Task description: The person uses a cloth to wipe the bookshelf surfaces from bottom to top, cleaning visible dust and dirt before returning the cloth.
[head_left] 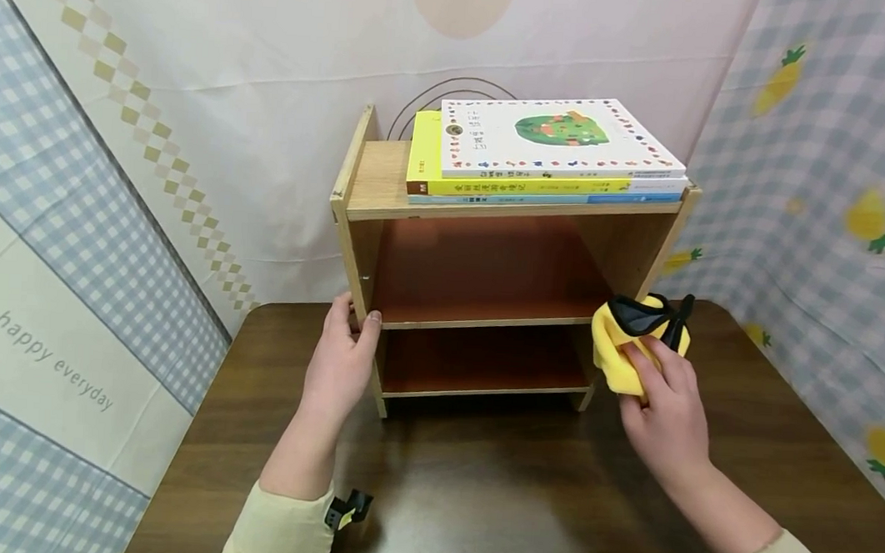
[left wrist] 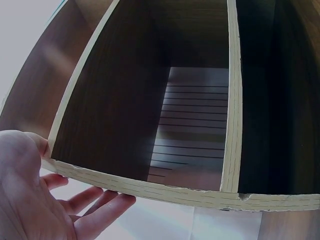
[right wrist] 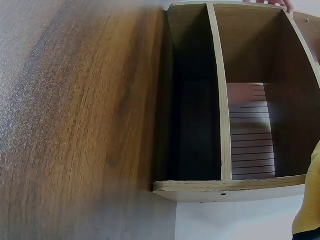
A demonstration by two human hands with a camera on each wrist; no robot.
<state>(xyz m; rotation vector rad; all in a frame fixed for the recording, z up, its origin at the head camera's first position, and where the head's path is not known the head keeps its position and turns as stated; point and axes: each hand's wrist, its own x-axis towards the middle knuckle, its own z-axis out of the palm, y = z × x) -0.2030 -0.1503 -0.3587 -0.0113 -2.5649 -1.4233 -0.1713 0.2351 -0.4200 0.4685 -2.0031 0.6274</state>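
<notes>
A small wooden bookshelf stands on the brown table, with books stacked on its top board. At its left side panel my left hand grips the edge, thumb at the front and fingers round the outside. My right hand holds a bunched yellow cloth with black trim by the right side panel. Whether the cloth touches the panel, I cannot tell. Only a part of the yellow cloth shows in the right wrist view, at its right edge.
The top stack has a white book over a yellow book and a blue one. Behind the shelf hangs a pale patterned curtain. The wooden tabletop extends in front of the shelf.
</notes>
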